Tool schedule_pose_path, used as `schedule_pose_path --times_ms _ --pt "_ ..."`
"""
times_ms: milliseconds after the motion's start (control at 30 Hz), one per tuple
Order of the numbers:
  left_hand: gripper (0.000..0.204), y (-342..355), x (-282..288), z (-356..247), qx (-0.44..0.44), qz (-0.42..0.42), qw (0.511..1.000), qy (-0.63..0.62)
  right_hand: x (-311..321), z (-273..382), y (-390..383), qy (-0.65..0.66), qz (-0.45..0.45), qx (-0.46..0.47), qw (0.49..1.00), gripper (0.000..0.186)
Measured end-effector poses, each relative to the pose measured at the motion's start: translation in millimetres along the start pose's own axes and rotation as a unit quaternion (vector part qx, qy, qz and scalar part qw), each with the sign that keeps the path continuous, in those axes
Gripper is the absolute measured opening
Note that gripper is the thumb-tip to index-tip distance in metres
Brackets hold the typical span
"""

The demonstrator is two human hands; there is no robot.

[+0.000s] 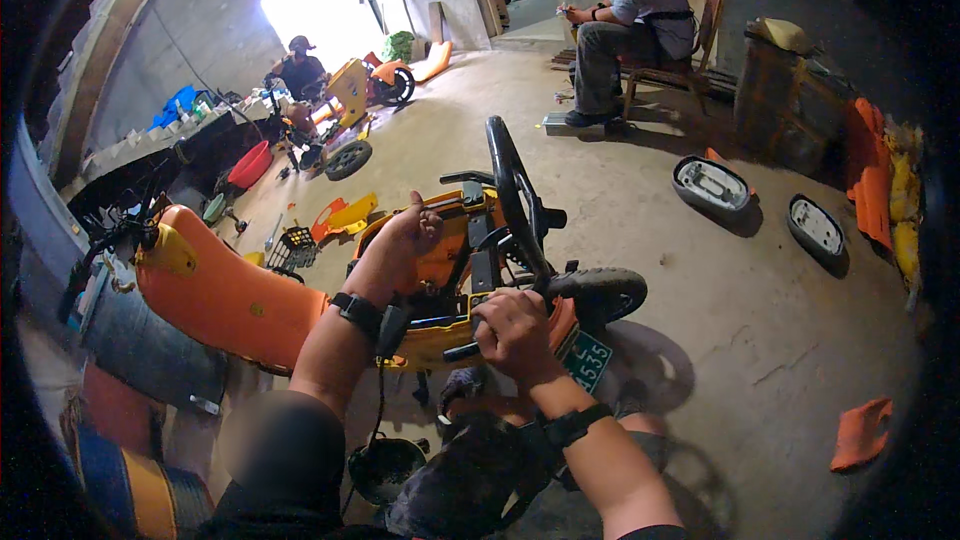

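A partly stripped scooter (pixel 565 320) with orange and yellow body parts lies in front of me, its black bar (pixel 510 180) rising behind a wheel (pixel 615 295). My left hand (pixel 410 225) is over its open yellow-orange body, fingers curled; whether they hold anything is unclear. My right hand (pixel 512 325) is closed on the yellow frame edge (pixel 462 335) near the lower middle, just left of a green plate. A black cable hangs from below the frame toward a dark round object (pixel 390 470) beside my legs.
An orange seat panel (pixel 220 300) lies left. Loose yellow panels (pixel 350 215), a red basin (pixel 250 165) and a tyre (pixel 348 160) are behind. A person (pixel 640 10) sits on a chair at back right; another (pixel 300 75) works at back left. Two oval shells (pixel 710 190) lie right.
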State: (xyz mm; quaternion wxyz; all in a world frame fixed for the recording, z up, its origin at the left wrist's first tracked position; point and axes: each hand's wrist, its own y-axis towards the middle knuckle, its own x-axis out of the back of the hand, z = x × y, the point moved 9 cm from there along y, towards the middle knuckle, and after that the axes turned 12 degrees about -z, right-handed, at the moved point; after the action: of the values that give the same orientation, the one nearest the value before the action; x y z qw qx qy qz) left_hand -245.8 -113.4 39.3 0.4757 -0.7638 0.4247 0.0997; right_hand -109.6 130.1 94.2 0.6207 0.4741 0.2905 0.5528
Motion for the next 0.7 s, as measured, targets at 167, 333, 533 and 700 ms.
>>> schedule_pose_path --times_ms 167,333,533,700 --pt "0.019 -7.0 -27.2 -8.4 -0.207 0.114 0.957 0.168 7.0 -4.8 -0.2 -0.013 0.008 -0.006 1.000 0.021" --pt "0.019 51.1 -15.5 -77.8 -0.387 -0.236 0.808 0.376 -3.7 7.0 5.3 0.009 -0.008 -0.004 1.000 0.017" --pt "0.030 12.0 -88.1 -41.3 -0.425 -0.304 0.498 0.692 4.8 -3.5 2.1 -0.018 -0.021 -0.019 0.999 0.015" --pt "0.024 -3.9 -120.2 -17.5 -0.537 -0.204 0.377 0.726 3.8 -3.6 1.8 -0.022 -0.018 -0.017 0.999 0.017"
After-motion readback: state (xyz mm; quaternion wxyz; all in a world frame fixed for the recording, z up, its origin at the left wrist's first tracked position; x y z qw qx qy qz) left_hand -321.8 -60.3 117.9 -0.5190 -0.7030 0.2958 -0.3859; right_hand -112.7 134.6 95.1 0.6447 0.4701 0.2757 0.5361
